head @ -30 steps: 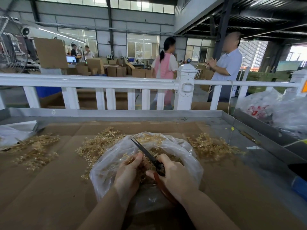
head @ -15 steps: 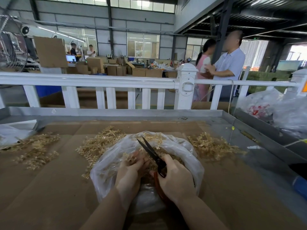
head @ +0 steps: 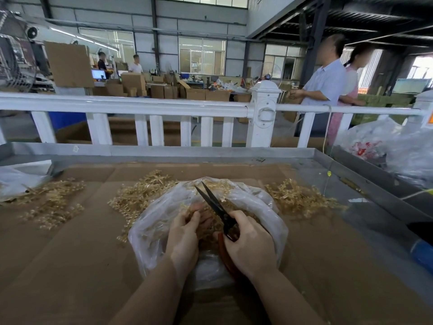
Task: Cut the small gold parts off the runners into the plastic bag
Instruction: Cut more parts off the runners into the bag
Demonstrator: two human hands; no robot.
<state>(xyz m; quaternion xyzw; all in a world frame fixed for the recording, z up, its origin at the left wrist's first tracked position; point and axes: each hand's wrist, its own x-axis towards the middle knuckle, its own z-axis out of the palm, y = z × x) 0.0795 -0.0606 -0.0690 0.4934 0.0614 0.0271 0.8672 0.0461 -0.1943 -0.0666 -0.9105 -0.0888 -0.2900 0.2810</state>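
A clear plastic bag (head: 152,233) lies open on the cardboard-covered table, holding small gold parts. Both my hands are over its mouth. My right hand (head: 248,247) grips black scissors (head: 214,204) with red-brown handles; the blades are slightly apart and point up and away. My left hand (head: 184,240) pinches a gold runner (head: 187,208) just left of the blades. Piles of gold runners lie behind the bag to the left (head: 138,195), to the right (head: 297,198) and at the far left (head: 51,202).
The metal table rim (head: 164,152) runs along the back with a white railing (head: 140,106) behind it. Plastic bags (head: 386,146) are heaped at the right, another (head: 16,179) at the left edge. Two people (head: 328,85) stand beyond the railing.
The scissor blades opened from nearly closed to slightly apart and shifted a little right. My left hand's fingers curled in closer on the runner. A person in pink walked right behind the railing.
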